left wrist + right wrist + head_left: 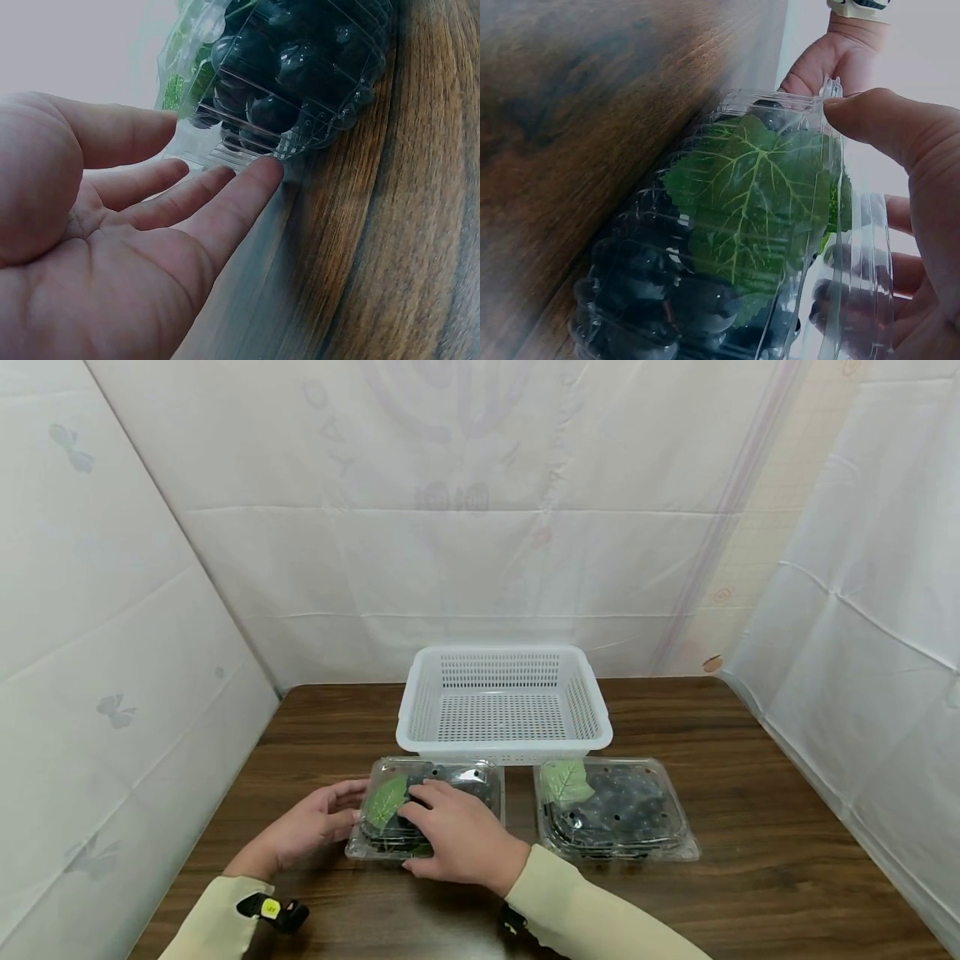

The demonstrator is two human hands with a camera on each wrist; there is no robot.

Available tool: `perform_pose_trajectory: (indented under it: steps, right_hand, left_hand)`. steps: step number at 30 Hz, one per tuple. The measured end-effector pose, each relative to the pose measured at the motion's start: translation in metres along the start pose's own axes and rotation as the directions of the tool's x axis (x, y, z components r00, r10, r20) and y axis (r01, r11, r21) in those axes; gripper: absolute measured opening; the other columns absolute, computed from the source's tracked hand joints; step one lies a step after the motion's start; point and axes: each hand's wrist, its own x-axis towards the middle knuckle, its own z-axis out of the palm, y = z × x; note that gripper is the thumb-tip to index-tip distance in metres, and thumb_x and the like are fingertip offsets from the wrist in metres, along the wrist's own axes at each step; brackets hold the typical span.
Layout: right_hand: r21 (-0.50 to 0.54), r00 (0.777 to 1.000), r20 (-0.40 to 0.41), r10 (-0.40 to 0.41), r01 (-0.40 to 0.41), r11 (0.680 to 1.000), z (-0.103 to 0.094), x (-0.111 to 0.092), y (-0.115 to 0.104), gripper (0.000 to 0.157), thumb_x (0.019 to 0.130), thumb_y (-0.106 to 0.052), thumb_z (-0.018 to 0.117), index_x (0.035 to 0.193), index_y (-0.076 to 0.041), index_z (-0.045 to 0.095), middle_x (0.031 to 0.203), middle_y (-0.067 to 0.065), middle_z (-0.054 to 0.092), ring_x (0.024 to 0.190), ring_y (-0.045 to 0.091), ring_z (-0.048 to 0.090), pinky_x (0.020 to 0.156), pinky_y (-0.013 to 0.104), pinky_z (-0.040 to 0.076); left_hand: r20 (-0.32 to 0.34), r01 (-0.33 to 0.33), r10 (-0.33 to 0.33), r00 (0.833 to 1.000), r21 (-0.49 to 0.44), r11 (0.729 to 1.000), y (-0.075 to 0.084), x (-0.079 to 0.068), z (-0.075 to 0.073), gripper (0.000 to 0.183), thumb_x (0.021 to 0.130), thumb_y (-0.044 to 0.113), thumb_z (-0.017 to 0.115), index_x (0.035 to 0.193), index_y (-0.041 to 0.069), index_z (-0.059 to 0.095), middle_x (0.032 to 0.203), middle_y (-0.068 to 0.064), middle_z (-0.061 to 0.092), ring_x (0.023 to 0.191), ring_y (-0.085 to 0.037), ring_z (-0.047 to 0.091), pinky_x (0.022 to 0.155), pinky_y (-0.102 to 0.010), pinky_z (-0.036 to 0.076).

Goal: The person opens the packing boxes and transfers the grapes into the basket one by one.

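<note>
Box (397, 777) at lower centre of frame: clear, lidded, on the brown table (750, 793), with dark grapes (262, 67) and a green leaf (386, 802) seen through the plastic.

Your left hand (306, 827) is at its left end. Left wrist view: your fingers extended, thumb held wide of them, fingertips at the lower end of the box.

Your right hand (467, 833) lies over the lid; fingers spread wide across the top, thumb reaching to the near edge. Right wrist view: your thumb tip touches the rim.

Second box (618, 810), also lidded, with grapes and a pale leaf (567, 781), lower right of centre, well apart from your hands. White basket (504, 747) at centre, just behind both.

Labels: nothing readable on either box. Your left wrist strap (291, 917) bears a yellow tag (271, 908), marking too small to read. White sheet (480, 568), upper frame: faint lettering; a slanted run, upper left of centre, resembles "DAY".
</note>
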Motion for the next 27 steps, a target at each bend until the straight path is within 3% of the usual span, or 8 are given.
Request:
perform_pose_trajectory:
  steps: [4,12,21,27]
  right_hand:
    - [-0.002,1.000,-0.020,0.001,-0.001,1.000,0.002,0.003,-0.002,0.059,0.085,-0.059,0.077,0.130,-0.022,0.066,0.132,0.002,0.066,0.126,0.023,0.062,0.097,0.032,0.058]
    - [-0.078,1.000,-0.024,0.003,-0.005,0.997,0.000,0.011,-0.008,0.058,0.083,-0.061,0.076,0.125,-0.022,0.067,0.115,-0.003,0.069,0.109,0.018,0.068,0.087,0.028,0.060]
    - [-0.131,1.000,0.030,-0.006,0.010,0.991,-0.001,0.020,-0.013,0.054,0.085,-0.060,0.074,0.122,-0.022,0.067,0.103,-0.004,0.072,0.094,0.013,0.070,0.083,0.029,0.061]
    - [-0.199,0.999,0.041,-0.010,0.018,0.980,-0.002,0.026,-0.019,0.053,0.085,-0.063,0.071,0.120,-0.022,0.068,0.094,-0.004,0.071,0.076,0.016,0.066,0.064,0.028,0.058]
  left_hand:
    - [0.005,0.006,-0.006,1.000,-0.027,1.000,0.002,0.001,0.001,0.071,0.107,0.018,0.055,0.159,-0.009,0.015,0.162,-0.034,0.023,0.126,-0.010,0.059,0.100,-0.030,0.056]
    - [-0.008,0.019,-0.019,1.000,0.016,1.000,0.003,0.000,0.002,0.072,0.107,0.020,0.056,0.158,-0.011,0.016,0.160,-0.034,0.028,0.127,-0.013,0.058,0.099,-0.032,0.057]
    - [-0.019,0.032,-0.031,0.999,0.059,0.998,0.001,0.003,0.001,0.072,0.106,0.024,0.058,0.158,-0.008,0.022,0.158,-0.032,0.034,0.125,-0.013,0.059,0.098,-0.033,0.058]
    - [-0.022,0.031,-0.029,0.999,0.085,0.996,-0.001,0.003,-0.001,0.071,0.104,0.023,0.061,0.158,-0.007,0.024,0.158,-0.032,0.034,0.133,-0.024,0.054,0.097,-0.033,0.058]
